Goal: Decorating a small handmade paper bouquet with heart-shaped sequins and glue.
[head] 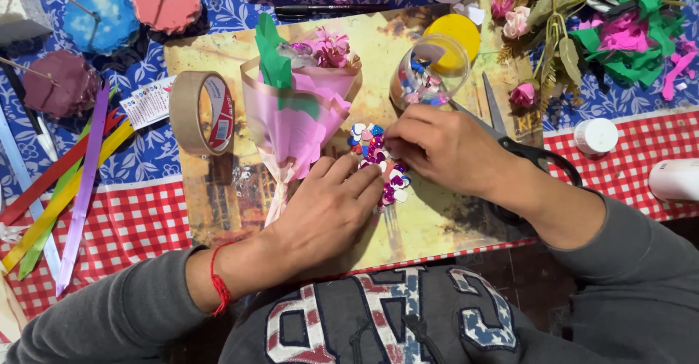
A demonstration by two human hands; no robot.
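Sequins (378, 161) heaped on mat (429, 218), beside bouquet (298, 109); tiny, light, slippery, likely best pinched singly by edges. Right hand (444, 149) fingertips pinching in heap; left hand (331, 211) flat, fingers relaxed, touching heap

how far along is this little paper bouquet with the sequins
Done: the small bouquet is wrapped in pink paper and tied at the stem. In hand: the right hand picks at the pile of heart sequins tipped from the jar, while the left hand rests beside it. Left: no sequins show on the wrap.
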